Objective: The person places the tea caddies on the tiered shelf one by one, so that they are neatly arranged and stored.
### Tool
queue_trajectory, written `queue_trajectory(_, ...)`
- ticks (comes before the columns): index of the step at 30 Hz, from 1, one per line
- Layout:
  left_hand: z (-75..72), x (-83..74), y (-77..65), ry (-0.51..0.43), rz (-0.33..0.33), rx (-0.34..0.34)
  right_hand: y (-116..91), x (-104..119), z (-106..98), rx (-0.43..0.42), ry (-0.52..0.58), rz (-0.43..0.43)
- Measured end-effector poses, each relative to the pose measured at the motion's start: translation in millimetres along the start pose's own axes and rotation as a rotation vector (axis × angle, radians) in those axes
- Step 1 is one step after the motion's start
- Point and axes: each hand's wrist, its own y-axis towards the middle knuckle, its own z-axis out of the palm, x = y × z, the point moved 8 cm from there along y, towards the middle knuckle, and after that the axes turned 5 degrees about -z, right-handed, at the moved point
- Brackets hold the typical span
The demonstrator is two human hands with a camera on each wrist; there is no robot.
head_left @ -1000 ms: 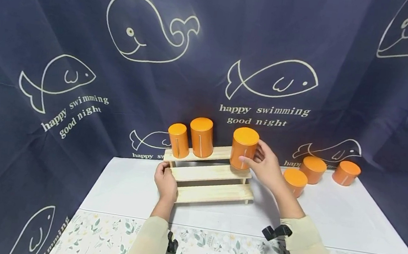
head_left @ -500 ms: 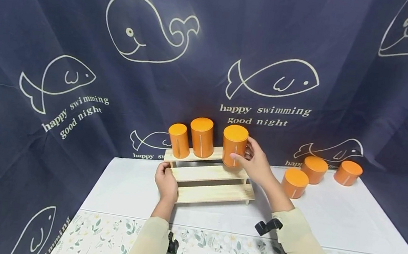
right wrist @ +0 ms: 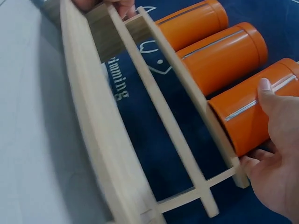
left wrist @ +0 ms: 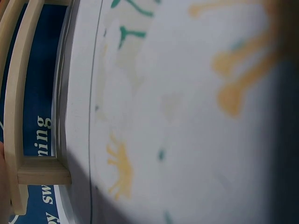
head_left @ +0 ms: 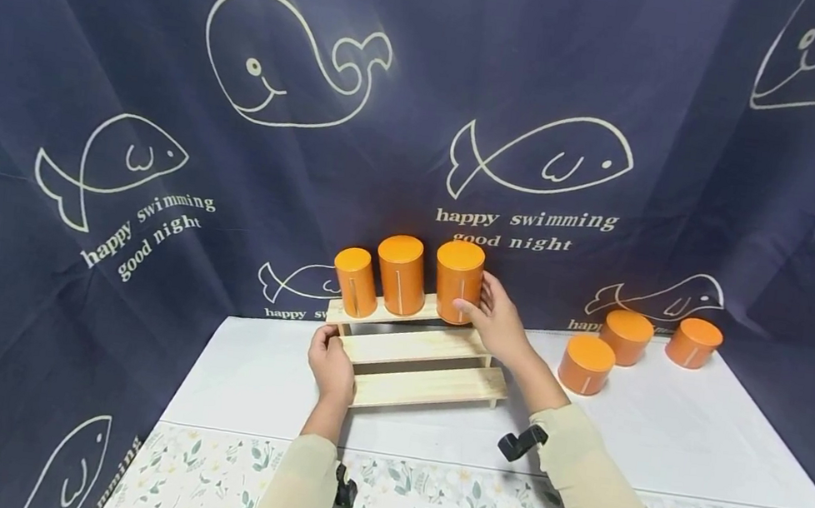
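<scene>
A three-tier wooden rack (head_left: 412, 347) stands on the table. My left hand (head_left: 332, 367) grips its left end, and only a sliver of that hand shows in the left wrist view. With thumb in front and fingers behind, my right hand (head_left: 505, 325) holds a tall orange canister (head_left: 457, 286) upright at the right part of the top shelf. Its base is level with the shelf in the right wrist view (right wrist: 250, 112); whether it bears full weight there I cannot tell. A narrow orange canister (head_left: 355, 283) and a wider orange canister (head_left: 401, 276) stand on the same shelf, to the left.
Three short orange canisters, a front one (head_left: 587, 365), a middle one (head_left: 626, 338) and a far right one (head_left: 693, 344), stand on the white table (head_left: 667, 426). A dark blue curtain (head_left: 401, 178) hangs close behind the rack. A floral mat (head_left: 201, 474) covers the table's near side.
My right hand has carried the tall canister leftward and slightly back along the top shelf, closer to the other two. My left hand has stayed on the rack.
</scene>
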Motion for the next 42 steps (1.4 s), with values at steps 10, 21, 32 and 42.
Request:
queue_trajectory(10, 2.0, -0.6, 0.4, -0.031, -0.01, 0.016, 5.2, 3.2, 2.3, -0.036, -0.12, 0.016)
queue_trajectory(21, 2.6, -2.2, -3.5, -0.016, -0.007, 0.012, 6.4, 5.1, 0.8, -0.016, -0.371, 0.044)
queue_trajectory(32, 1.9, -20.4, -11.4, -0.035, -0.013, -0.017, 10.1, 9.1, 3.5, -0.017, -0.508, 0.056)
queue_trajectory(42, 2.1, -2.3, -1.7, -0.023, -0.011, -0.024, 8.1, 11.3, 4.8, 0.011, -0.571, 0.047)
